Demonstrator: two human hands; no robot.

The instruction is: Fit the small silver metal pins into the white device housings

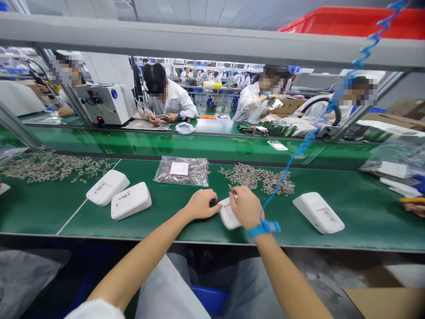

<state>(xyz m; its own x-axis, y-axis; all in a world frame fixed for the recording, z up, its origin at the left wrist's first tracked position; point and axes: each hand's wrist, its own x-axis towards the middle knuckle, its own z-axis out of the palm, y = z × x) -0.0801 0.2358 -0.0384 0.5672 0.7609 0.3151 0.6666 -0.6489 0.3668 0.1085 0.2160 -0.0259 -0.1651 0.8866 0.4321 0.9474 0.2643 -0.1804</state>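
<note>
The right fingers [233, 202] cover part of a white plastic housing [228, 219], left fingers [213, 211] at its edge. Beyond them lie small metal parts [244, 175] and a labelled plastic bag [195, 176]; another housing [319, 213] sits rightward on the green surface [186, 228].

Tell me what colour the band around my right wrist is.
The wristband on your right wrist is bright blue, seen in the head view.
</note>
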